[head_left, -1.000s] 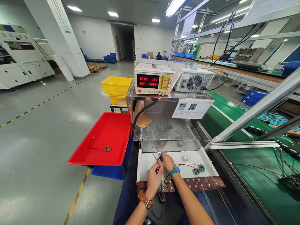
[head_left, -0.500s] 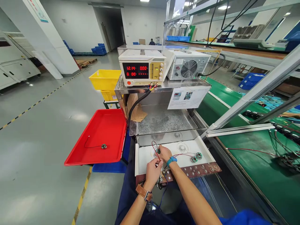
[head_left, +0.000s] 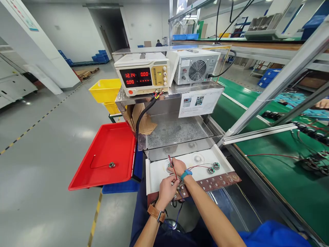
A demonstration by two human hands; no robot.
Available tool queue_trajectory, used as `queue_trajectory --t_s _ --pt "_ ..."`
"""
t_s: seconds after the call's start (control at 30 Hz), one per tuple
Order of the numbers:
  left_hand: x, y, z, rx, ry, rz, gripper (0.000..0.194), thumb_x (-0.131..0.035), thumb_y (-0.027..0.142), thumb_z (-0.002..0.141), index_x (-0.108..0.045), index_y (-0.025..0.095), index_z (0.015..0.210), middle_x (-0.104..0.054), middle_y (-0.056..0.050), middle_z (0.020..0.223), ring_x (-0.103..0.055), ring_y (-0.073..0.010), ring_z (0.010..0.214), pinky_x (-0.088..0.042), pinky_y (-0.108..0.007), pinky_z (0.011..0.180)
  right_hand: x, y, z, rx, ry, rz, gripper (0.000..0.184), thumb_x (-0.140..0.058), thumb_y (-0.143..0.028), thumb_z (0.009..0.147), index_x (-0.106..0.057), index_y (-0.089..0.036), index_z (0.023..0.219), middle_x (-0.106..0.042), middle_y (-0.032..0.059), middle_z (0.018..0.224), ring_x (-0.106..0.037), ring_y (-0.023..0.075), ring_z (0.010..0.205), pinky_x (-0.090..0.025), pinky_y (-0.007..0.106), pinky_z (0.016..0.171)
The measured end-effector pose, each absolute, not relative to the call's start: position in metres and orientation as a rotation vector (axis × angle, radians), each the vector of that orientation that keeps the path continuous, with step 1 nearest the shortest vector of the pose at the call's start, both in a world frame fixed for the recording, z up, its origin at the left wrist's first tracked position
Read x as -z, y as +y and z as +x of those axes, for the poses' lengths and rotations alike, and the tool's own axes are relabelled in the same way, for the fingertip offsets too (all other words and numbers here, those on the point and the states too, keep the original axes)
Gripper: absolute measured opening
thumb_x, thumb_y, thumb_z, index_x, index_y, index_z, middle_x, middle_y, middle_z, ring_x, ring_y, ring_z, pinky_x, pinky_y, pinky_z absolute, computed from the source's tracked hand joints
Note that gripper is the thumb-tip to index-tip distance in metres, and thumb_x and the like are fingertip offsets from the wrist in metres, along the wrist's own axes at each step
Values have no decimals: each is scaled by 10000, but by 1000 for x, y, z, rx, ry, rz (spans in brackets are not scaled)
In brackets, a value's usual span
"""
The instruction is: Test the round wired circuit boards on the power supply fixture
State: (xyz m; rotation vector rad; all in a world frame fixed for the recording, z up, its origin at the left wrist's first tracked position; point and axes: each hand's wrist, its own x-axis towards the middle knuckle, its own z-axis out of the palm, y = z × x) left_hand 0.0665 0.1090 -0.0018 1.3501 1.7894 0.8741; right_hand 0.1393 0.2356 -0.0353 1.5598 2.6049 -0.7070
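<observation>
- In the head view, our left hand point(head_left: 168, 188) pinches a thin red wire point(head_left: 175, 172), as it did a second ago.
- Our right hand point(head_left: 178, 167) keeps grasping a small round green-and-metal part point(head_left: 170, 165) above the left half of the shallow white tray point(head_left: 155, 173).
- On the boxy cream power supply point(head_left: 142, 77), we now read 0.00 at upper right, where 1.34 glowed.
</observation>
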Motion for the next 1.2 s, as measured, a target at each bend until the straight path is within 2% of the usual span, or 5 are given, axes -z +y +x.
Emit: queue_trajectory --t_s 0.53,1.2 --pt "-1 110 66 -878 1758 1324 202 -520 267 808 -707 201 769 -736 -22 753 -639 -179 710 -423 -249 664 35 236 139 731 2628 1539 334 -605 -400 800 -546 -180 1043 -700 82 925 -650 222 877 -377 269 694" --pt "2 109 66 -866 1776 1325 188 -518 260 802 -679 197 729 -719 -24 734 -636 -191 730 -437 -260 702 39 234 138 763 2673 1576 332 -609 -373 759 -562 -178 1023 -709 95 910 -666 249 875 -401 283 698"
